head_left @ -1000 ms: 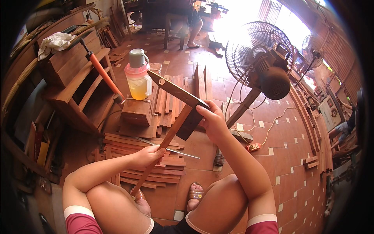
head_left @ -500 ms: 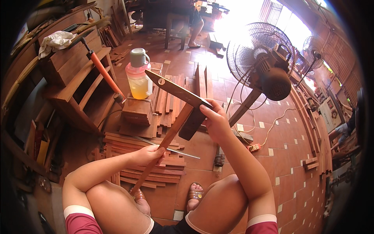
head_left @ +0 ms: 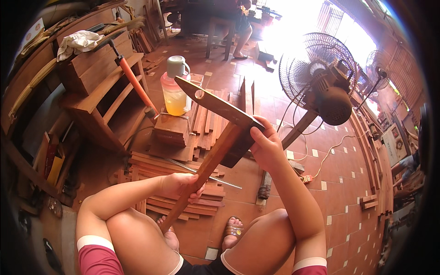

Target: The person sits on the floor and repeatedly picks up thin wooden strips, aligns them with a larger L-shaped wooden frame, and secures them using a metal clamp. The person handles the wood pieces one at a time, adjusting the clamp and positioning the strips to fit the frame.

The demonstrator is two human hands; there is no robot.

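Head view: the person's bent knees are spread above a red-brown tiled floor [head_left: 339, 195].
Left grip [head_left: 187, 185]: closed around a long wooden strip [head_left: 213, 158], toward its near half.
Right grip [head_left: 266, 145]: pinching the corner of a try square [head_left: 236, 151], thumb on top.
Wooden strip: slanting between the two arms, its near end to the left by one foot, its far end at the square.
Try square: dark stock along the strip's right side, blade crossing its far end and pointing far left, a hole near the tip; how tightly they meet cannot be told.
Slats [head_left: 208, 204]: piled on the floor beyond the left foot, a thin ruler [head_left: 228, 184] among them.
Jug [head_left: 175, 98]: farther off, holding yellow liquid, a grey cup [head_left: 175, 67] on top.
Fan [head_left: 333, 110]: right of the square, on a pole.
Far side: another person's leg [head_left: 243, 39] beside a stool.
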